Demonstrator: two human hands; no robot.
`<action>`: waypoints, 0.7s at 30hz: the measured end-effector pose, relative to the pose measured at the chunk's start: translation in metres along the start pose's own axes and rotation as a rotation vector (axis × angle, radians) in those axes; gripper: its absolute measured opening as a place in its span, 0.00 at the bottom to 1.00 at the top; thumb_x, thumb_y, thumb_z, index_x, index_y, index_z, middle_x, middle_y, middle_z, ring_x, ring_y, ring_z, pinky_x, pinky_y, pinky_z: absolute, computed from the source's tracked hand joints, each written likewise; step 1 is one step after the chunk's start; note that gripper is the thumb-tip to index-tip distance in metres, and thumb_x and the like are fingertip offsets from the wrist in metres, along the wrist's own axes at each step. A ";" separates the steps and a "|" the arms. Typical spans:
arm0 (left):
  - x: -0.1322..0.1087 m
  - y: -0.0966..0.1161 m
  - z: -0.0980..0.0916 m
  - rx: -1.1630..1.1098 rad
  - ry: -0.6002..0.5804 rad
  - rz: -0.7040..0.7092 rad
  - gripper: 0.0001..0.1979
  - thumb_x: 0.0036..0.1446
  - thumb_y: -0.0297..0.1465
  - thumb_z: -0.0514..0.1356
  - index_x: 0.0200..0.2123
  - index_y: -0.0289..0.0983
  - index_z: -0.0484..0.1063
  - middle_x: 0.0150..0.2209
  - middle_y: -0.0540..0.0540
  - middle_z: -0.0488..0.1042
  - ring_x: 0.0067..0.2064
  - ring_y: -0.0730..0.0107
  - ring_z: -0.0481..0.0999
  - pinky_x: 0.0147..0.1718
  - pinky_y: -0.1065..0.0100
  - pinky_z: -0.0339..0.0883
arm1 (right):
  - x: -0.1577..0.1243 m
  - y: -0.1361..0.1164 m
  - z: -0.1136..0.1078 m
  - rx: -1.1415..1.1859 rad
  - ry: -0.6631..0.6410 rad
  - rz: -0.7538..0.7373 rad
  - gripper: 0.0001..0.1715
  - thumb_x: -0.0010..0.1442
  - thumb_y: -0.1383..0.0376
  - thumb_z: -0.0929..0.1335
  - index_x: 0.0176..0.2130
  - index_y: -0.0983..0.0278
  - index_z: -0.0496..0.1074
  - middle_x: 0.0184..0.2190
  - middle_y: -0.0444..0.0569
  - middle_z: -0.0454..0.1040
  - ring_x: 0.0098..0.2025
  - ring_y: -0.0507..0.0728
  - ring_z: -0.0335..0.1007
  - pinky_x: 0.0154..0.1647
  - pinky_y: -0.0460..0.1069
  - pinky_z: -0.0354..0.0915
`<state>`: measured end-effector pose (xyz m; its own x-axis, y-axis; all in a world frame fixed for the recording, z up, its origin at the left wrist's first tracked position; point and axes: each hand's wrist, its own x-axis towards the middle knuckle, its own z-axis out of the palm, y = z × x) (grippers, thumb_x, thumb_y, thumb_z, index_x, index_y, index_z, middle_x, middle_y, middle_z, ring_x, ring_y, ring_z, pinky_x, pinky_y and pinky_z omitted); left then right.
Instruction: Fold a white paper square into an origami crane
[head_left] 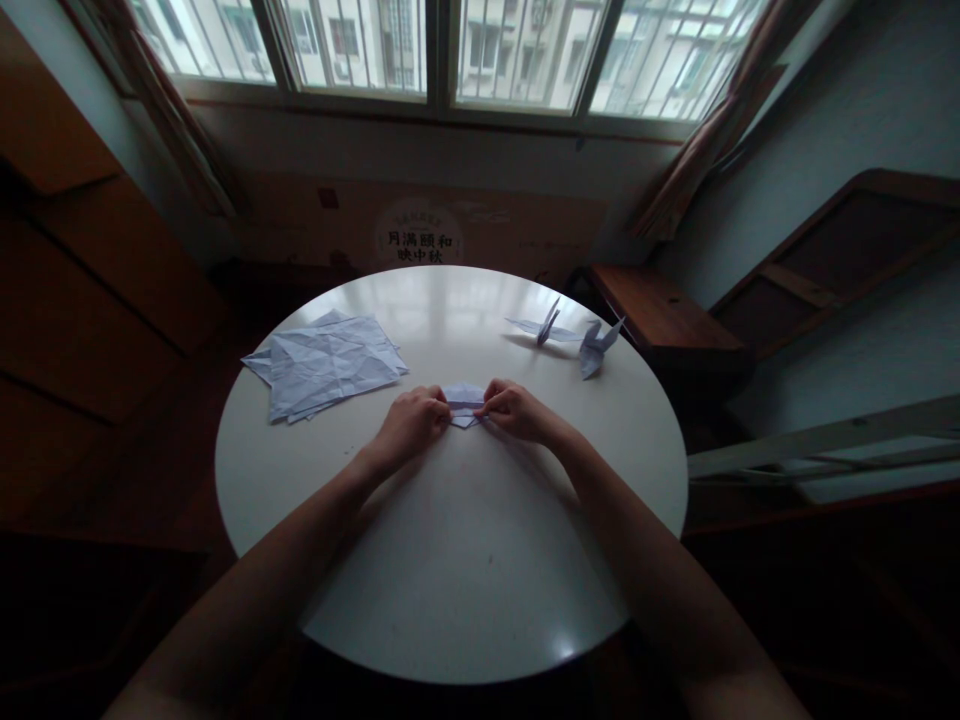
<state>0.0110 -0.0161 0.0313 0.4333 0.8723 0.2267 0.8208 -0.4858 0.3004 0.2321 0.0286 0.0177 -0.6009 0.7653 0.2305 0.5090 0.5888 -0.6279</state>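
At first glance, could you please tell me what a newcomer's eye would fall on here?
Probably the round white table, where the left hand and right hand hold a small folded paper between them near the middle. Beyond the right hand stand two folded paper birds, and a pile of creased sheets lies to the left. Bright barred windows stretch across the top.
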 end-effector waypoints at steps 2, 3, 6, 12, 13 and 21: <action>0.000 0.001 -0.001 0.018 -0.002 0.009 0.09 0.59 0.28 0.59 0.33 0.40 0.80 0.39 0.44 0.76 0.41 0.61 0.74 0.41 0.63 0.67 | -0.001 0.001 -0.004 0.000 -0.003 0.006 0.08 0.56 0.70 0.70 0.30 0.65 0.82 0.30 0.50 0.72 0.29 0.51 0.65 0.31 0.47 0.61; 0.000 0.001 0.000 0.028 0.000 0.015 0.09 0.60 0.28 0.58 0.33 0.39 0.80 0.40 0.44 0.76 0.42 0.61 0.73 0.42 0.62 0.67 | -0.002 0.002 -0.005 0.000 -0.007 0.008 0.08 0.56 0.69 0.70 0.30 0.65 0.82 0.30 0.50 0.72 0.29 0.51 0.65 0.31 0.47 0.61; -0.001 0.000 0.001 0.061 0.014 0.034 0.10 0.61 0.28 0.56 0.37 0.39 0.79 0.43 0.43 0.75 0.45 0.59 0.71 0.44 0.59 0.66 | -0.003 0.003 -0.009 -0.046 -0.017 0.014 0.07 0.56 0.68 0.71 0.29 0.64 0.82 0.30 0.51 0.73 0.30 0.53 0.65 0.35 0.49 0.61; -0.004 -0.001 0.007 0.108 0.023 0.065 0.13 0.64 0.31 0.53 0.48 0.39 0.74 0.53 0.41 0.71 0.53 0.53 0.65 0.50 0.53 0.62 | -0.005 -0.004 -0.008 -0.223 0.049 -0.064 0.07 0.53 0.70 0.73 0.30 0.58 0.82 0.46 0.51 0.74 0.50 0.62 0.63 0.54 0.62 0.55; -0.004 -0.001 0.008 0.111 0.018 0.064 0.13 0.65 0.32 0.53 0.48 0.38 0.73 0.54 0.41 0.71 0.54 0.52 0.65 0.51 0.53 0.61 | -0.005 -0.004 -0.007 -0.213 0.042 -0.068 0.07 0.53 0.70 0.73 0.31 0.58 0.82 0.48 0.51 0.74 0.51 0.63 0.63 0.55 0.63 0.55; -0.004 -0.003 0.012 0.112 -0.013 0.060 0.18 0.66 0.37 0.51 0.57 0.43 0.67 0.59 0.41 0.68 0.59 0.55 0.66 0.54 0.53 0.58 | -0.001 0.001 -0.002 -0.099 0.000 -0.064 0.12 0.55 0.72 0.70 0.36 0.59 0.82 0.45 0.53 0.76 0.47 0.60 0.70 0.54 0.59 0.62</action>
<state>0.0119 -0.0176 0.0181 0.4871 0.8427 0.2294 0.8292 -0.5287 0.1815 0.2345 0.0287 0.0187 -0.6339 0.7256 0.2676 0.5283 0.6590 -0.5354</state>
